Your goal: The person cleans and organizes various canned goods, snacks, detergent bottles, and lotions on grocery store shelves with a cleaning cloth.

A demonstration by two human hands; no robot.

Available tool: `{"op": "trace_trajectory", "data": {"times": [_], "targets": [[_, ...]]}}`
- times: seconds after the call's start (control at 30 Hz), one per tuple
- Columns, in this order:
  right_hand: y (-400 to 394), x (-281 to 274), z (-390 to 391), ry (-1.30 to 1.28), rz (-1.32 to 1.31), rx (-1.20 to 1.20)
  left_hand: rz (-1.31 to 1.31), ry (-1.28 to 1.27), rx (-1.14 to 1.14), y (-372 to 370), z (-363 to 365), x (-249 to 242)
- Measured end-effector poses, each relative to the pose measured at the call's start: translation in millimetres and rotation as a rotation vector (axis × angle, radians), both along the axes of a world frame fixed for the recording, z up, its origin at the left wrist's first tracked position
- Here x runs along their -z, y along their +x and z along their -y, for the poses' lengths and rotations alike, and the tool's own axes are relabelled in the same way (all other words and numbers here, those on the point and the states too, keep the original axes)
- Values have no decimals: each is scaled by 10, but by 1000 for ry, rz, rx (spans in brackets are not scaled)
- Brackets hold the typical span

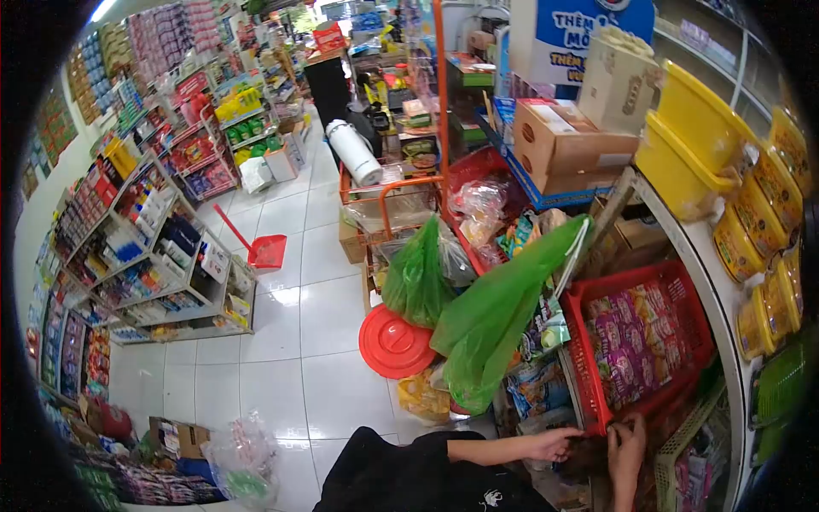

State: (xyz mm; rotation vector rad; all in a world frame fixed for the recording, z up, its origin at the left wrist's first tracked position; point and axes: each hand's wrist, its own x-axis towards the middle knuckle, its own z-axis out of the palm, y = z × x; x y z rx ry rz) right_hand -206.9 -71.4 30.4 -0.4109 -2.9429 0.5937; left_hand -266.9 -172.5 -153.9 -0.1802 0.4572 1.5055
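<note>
My left hand [553, 445] is at the near edge of a red basket [595, 388], its fingers drawn together in a pinch; what lies between them is too small to make out. Just right of it, my right hand [627, 445] has its fingers curled at the same basket's near corner, and anything inside them is hidden. Purple and pink snack packets [636, 337] fill the basket, which sits on a metal shelf. A pale green mesh basket [678, 452] stands right of my right hand.
Green plastic bags [503, 311] hang left of the basket, above a round red lid [397, 341]. Yellow tubs [682, 162] and a cardboard box [563, 145] sit on shelves. A red dustpan [267, 251] lies on the tiled floor, near a stocked shelf unit [183, 277].
</note>
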Motion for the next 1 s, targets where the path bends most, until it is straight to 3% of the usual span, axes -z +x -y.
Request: {"op": "trace_trajectory", "data": {"times": [0.1, 0.17, 0.37, 0.4, 0.57, 0.63, 0.7, 0.73, 0.93, 1.0], "targets": [[52, -42, 117, 108, -37, -96, -32, 79, 49, 84, -8, 126], [47, -44, 101, 109, 119, -60, -79, 223, 61, 145, 6, 246], [-110, 10, -53, 323, 549, -121, -50, 194, 86, 335, 191, 312], [-53, 154, -130, 354, 312, -189, -51, 182, 70, 378, 281, 225], [-51, 268, -217, 427, 294, -214, -100, 238, -1, 635, 684, 186], [-18, 154, -89, 424, 327, -158, -60, 152, -72, 823, 869, 238], [152, -7, 76, -22, 37, -140, -44, 159, -76, 1125, 1272, 324], [248, 56, 118, -4, -112, -68, -72, 56, -139, 1256, 1430, 325], [184, 359, 19, 236, 44, 42, 31, -143, -198, 1859, 2187, 430], [81, 493, 20, 48, -3, 203, -8, -144, -222, 1976, 2386, 401]]}}
